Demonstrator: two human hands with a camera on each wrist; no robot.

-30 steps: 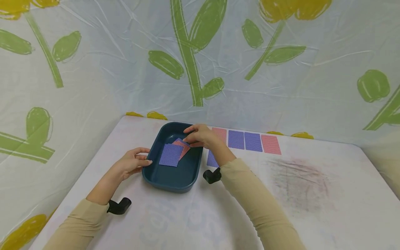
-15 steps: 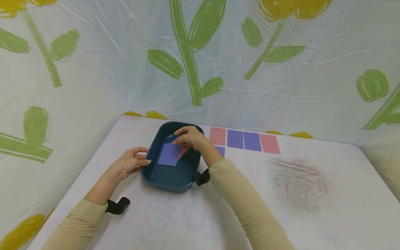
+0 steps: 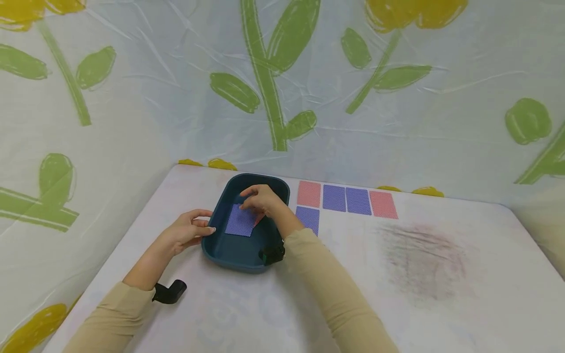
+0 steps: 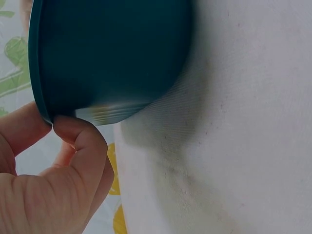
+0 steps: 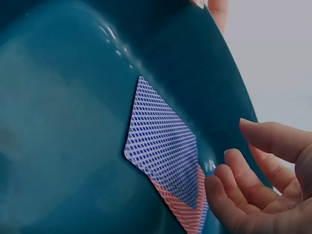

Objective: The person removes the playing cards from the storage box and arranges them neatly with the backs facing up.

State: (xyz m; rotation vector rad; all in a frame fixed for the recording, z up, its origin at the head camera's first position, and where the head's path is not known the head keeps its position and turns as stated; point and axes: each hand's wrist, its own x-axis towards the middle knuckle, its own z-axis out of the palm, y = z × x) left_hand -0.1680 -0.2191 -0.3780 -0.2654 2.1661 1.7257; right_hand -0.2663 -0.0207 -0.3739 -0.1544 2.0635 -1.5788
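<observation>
A dark teal plastic tray (image 3: 231, 252) stands on the table at the left of centre. My left hand (image 3: 187, 231) pinches its left rim between thumb and fingers, close up in the left wrist view, where the tray wall (image 4: 112, 53) fills the top. Inside lie patterned-back playing cards: a blue card (image 5: 161, 141) overlaps a red card (image 5: 176, 202), with another blue edge peeping out below. Over these cards hovers my right hand (image 3: 263, 201), fingers loosely bent, thumb apart, nothing between them. Its fingertips (image 5: 214, 183) are right beside the cards' edge.
Right of the tray, more cards lie face down along the table's back: a red card (image 3: 309, 194), two blue cards (image 3: 334, 197), a red card (image 3: 383, 204) and a blue card (image 3: 307, 219) in front. A dark smudge (image 3: 423, 260) marks the cloth. A flowered sheet (image 3: 176, 98) hangs behind.
My right hand has moved left and slightly nearer from the tray's far right rim to above the cards, uncovering the front blue card on the table. The left hand stays at the rim.
</observation>
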